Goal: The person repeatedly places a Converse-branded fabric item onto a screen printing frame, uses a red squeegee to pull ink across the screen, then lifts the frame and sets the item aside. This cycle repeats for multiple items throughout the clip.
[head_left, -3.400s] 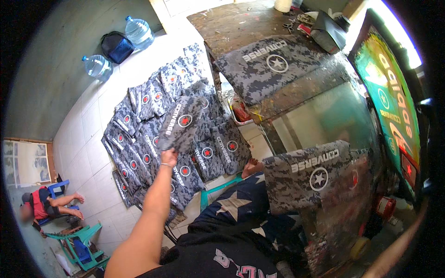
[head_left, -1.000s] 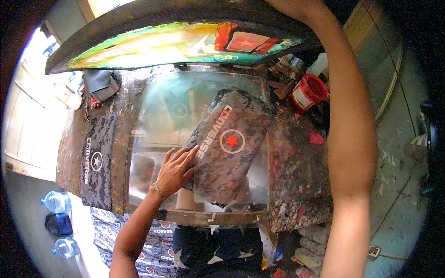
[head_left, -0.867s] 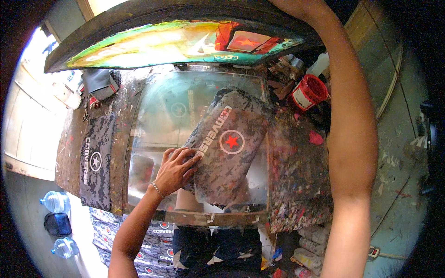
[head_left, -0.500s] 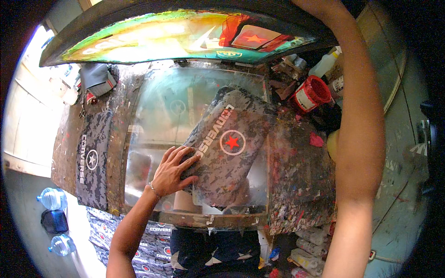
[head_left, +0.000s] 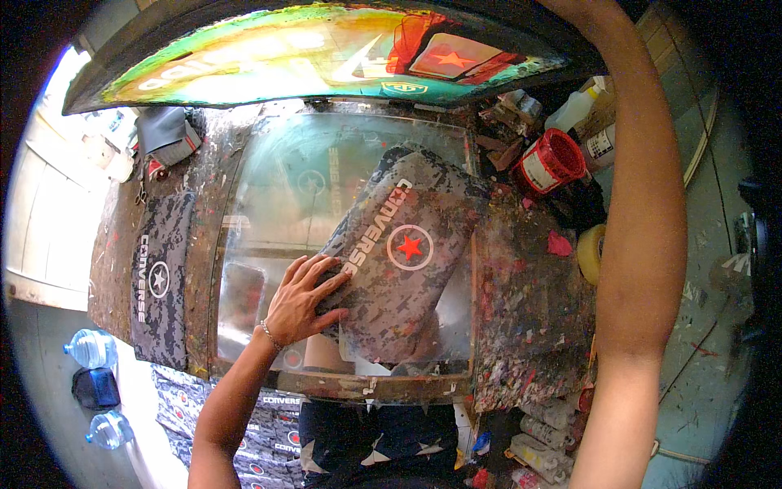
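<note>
My left hand (head_left: 308, 295) lies flat with its fingers spread on the left edge of a grey camouflage fabric panel (head_left: 423, 306). The panel rests slantwise on a clear glossy sheet (head_left: 277, 236) and carries pale lettering and a red star in a ring. Above its far end tilts a screen-printing frame (head_left: 90, 91), raised, with a bright translucent mesh (head_left: 269, 65) stained yellow, green and red. My right forearm (head_left: 639, 244) stretches up along the right side to the frame's right end; the hand itself is cut off by the picture's upper edge.
A second camouflage panel (head_left: 163, 285) with a white star lies on the left of the paint-stained table (head_left: 529, 326). At the right stand a red paint tub (head_left: 547, 167), a pale bottle (head_left: 573, 110) and a tape roll (head_left: 590, 254). Scissors (head_left: 141, 193) lie far left; water bottles (head_left: 91, 349) stand below.
The view has shifted slightly, and my right arm sits a little farther right and up, uncovering more of the tape roll. My left hand keeps its place on the fabric panel.
</note>
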Tool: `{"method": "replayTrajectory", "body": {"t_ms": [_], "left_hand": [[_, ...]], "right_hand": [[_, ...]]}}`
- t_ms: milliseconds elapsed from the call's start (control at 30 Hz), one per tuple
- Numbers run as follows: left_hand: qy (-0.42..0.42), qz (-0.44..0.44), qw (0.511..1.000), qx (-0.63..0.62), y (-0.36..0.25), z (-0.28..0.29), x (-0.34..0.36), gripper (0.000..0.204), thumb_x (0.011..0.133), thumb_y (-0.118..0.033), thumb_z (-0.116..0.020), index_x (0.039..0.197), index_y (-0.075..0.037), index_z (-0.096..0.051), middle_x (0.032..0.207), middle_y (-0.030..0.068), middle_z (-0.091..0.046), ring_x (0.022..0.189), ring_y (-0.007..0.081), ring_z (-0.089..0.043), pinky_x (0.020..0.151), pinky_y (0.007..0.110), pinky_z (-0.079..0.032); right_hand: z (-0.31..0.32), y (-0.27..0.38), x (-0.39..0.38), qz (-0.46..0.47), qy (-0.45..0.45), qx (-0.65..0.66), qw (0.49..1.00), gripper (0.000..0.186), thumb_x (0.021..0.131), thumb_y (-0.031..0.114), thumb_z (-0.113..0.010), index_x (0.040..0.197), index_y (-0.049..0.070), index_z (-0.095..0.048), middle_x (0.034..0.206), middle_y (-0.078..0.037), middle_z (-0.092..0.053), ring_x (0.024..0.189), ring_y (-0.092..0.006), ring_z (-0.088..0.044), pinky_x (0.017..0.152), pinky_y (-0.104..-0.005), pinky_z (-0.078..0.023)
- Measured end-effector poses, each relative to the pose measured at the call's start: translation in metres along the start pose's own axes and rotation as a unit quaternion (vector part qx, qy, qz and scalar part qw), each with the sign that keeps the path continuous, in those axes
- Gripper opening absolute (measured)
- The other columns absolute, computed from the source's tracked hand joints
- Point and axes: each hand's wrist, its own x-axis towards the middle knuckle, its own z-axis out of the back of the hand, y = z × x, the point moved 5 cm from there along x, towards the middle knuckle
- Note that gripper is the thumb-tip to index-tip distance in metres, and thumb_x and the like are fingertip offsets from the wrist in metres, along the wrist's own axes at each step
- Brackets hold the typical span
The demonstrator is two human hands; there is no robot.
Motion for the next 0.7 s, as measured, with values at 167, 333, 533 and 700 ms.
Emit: {"method": "replayTrajectory", "body": {"t_ms": [167, 333, 533, 700], "left_hand": [[0.003, 0.004, 1.000, 0.002, 0.001, 0.000, -0.001, 0.068, 0.089, -0.050, -0.071, 0.148, -0.020, -0.055, 0.151, 0.0123, -0.049, 0.145, 0.0343, -0.040, 0.123, 0.051, -0.025], [-0.001, 0.004, 1.000, 0.003, -0.002, 0.001, -0.001, 0.069, 0.089, -0.051, -0.071, 0.148, -0.020, -0.055, 0.150, 0.0121, -0.050, 0.145, 0.0343, -0.040, 0.123, 0.051, -0.025], [-0.017, 0.010, 1.000, -0.022, 0.000, 0.002, -0.001, 0.068, 0.088, -0.046, -0.074, 0.147, -0.018, -0.056, 0.150, 0.0130, -0.050, 0.144, 0.0341, -0.041, 0.123, 0.051, -0.025], [-0.083, 0.104, 0.989, 0.058, -0.027, 0.020, 0.004, 0.057, 0.090, -0.031, -0.074, 0.141, -0.010, -0.059, 0.146, 0.0156, -0.052, 0.139, 0.0347, -0.046, 0.119, 0.049, -0.031]], "right_hand": [[-0.003, -0.005, 0.002, 0.017, -0.001, 0.000, 1.000, 0.043, 0.099, 0.037, -0.056, 0.103, -0.003, -0.073, 0.105, -0.025, -0.072, 0.097, -0.0381, -0.070, 0.088, -0.0408, -0.052], [-0.004, -0.003, 0.003, 0.050, -0.008, 0.000, 0.999, 0.041, 0.100, 0.035, -0.055, 0.103, -0.002, -0.073, 0.105, -0.025, -0.072, 0.098, -0.0379, -0.070, 0.089, -0.0406, -0.052], [-0.003, -0.007, 0.003, 0.023, 0.010, -0.014, 1.000, 0.041, 0.101, 0.034, -0.054, 0.103, -0.002, -0.073, 0.105, -0.026, -0.072, 0.098, -0.0382, -0.069, 0.089, -0.0411, -0.052], [-0.003, 0.001, 0.003, 0.041, -0.010, -0.010, 0.999, 0.041, 0.099, 0.035, -0.056, 0.102, -0.002, -0.074, 0.103, -0.025, -0.072, 0.094, -0.0382, -0.070, 0.088, -0.0415, -0.052]]}}
